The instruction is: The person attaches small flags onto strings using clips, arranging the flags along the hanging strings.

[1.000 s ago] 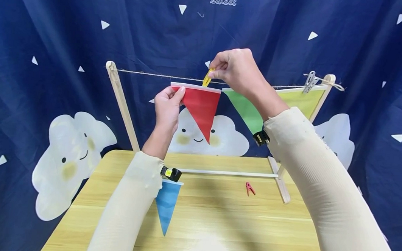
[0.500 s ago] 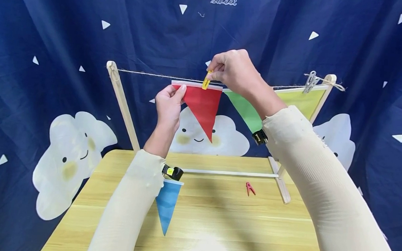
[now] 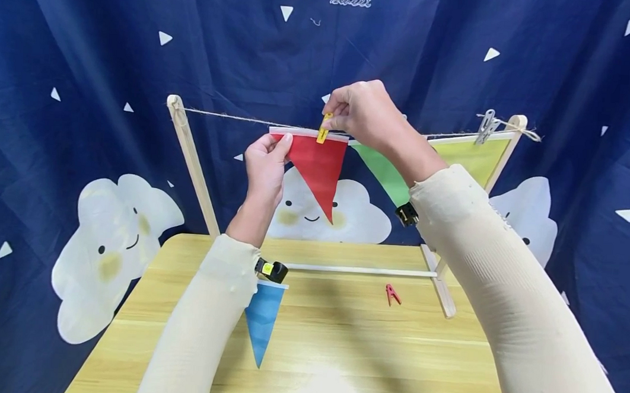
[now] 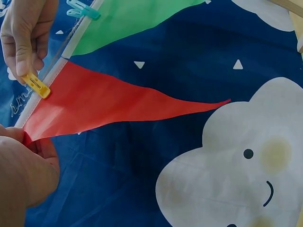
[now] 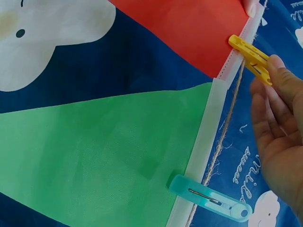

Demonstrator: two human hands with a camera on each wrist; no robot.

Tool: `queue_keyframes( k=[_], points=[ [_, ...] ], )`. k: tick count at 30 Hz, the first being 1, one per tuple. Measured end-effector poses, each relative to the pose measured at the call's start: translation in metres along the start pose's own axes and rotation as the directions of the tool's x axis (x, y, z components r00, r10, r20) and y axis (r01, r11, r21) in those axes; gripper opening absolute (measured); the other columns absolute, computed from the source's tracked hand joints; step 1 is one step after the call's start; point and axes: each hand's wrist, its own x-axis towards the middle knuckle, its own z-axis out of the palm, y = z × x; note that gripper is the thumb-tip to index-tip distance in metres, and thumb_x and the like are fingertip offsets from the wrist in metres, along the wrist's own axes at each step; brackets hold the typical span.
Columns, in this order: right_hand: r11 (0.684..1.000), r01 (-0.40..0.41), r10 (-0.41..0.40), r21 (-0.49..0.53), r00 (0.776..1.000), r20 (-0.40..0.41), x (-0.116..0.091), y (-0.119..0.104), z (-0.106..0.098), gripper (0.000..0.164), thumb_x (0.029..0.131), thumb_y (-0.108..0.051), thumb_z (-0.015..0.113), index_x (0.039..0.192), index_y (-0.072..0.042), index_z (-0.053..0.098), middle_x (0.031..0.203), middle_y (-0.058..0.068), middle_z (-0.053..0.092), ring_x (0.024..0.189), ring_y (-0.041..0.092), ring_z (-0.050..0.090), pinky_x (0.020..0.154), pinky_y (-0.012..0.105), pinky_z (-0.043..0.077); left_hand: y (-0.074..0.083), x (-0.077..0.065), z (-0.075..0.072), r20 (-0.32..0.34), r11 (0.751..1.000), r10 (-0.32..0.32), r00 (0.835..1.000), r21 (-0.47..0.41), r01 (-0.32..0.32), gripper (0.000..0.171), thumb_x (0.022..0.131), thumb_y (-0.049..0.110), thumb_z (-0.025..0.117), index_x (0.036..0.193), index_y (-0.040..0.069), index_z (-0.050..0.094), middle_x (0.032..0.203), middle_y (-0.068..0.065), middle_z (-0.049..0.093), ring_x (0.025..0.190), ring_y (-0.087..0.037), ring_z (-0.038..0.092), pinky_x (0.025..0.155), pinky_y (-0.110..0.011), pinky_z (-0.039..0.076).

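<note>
A red triangular pennant (image 3: 319, 167) with a white top band lies against the twine (image 3: 223, 116). My left hand (image 3: 265, 164) pinches its upper left corner between thumb and fingers. In my right hand (image 3: 367, 113) the tail of a yellow clothespin (image 3: 324, 131) is pinched; its jaws sit over the pennant's white band in both wrist views. To the right, a green pennant (image 5: 118, 142) hangs from the twine by a teal clothespin (image 5: 210, 197). Farther right hangs a yellow-green pennant (image 3: 472, 160), clipped by a grey clothespin (image 3: 488, 127) and partly hidden by my right arm.
Wooden posts (image 3: 191, 160) hold the twine at both ends, joined low down by a white rod (image 3: 354, 270). On the table (image 3: 339, 340) lie a pink clothespin (image 3: 393, 295) and a blue pennant (image 3: 263, 321), partly behind my left sleeve. A navy curtain (image 3: 237, 50) hangs behind.
My right hand has moved slightly down, bringing the yellow clothespin from just above the red pennant's edge down over its white band. The left hand has risen slightly with its corner.
</note>
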Motion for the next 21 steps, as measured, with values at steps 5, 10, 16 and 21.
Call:
queue_keyframes(
  k=[5,10,16,21],
  points=[
    [0.999,-0.032,0.032,-0.007,0.999,0.036,-0.0002,0.0003,0.0005,0.019,0.092,-0.022,0.078,0.107,-0.011,0.079,0.103,0.006,0.077,0.092,0.018,0.069,0.087,0.03,0.06,-0.0018,-0.0003,0.0003,0.006,1.0,0.006,1.0,0.017,-0.006,0.022,0.098,0.007,0.07,0.112,-0.009,0.07,0.086,-0.003,0.068,0.077,-0.014,0.064,0.076,-0.021,0.058],
    [0.998,-0.06,0.06,-0.008,0.996,0.071,0.0001,0.001,0.0023,0.024,0.093,-0.021,0.078,0.113,-0.008,0.078,0.106,0.008,0.077,0.094,0.019,0.07,0.089,0.031,0.06,-0.0043,-0.0001,-0.0001,0.004,1.0,-0.004,1.0,0.02,0.004,0.022,0.097,0.007,0.071,0.112,-0.009,0.071,0.086,-0.003,0.067,0.078,-0.014,0.063,0.077,-0.021,0.058],
    [0.998,-0.059,0.059,-0.005,0.994,0.092,0.001,-0.0001,0.0041,0.029,0.093,-0.021,0.078,0.118,-0.007,0.075,0.109,0.009,0.075,0.097,0.02,0.069,0.091,0.032,0.06,-0.0058,0.0001,-0.0024,-0.008,0.999,-0.01,1.0,0.039,0.01,0.021,0.097,0.008,0.072,0.11,-0.008,0.072,0.085,-0.003,0.067,0.077,-0.014,0.063,0.077,-0.021,0.057],
    [0.997,-0.083,0.082,0.001,0.991,0.108,0.0008,-0.0009,0.0043,0.029,0.095,-0.022,0.076,0.119,-0.008,0.073,0.11,0.009,0.073,0.099,0.021,0.067,0.092,0.033,0.06,-0.0053,-0.0007,-0.0033,-0.011,1.0,-0.002,1.0,0.031,0.002,0.019,0.096,0.007,0.072,0.109,-0.006,0.073,0.086,-0.003,0.067,0.078,-0.014,0.063,0.076,-0.021,0.058]
  ],
)
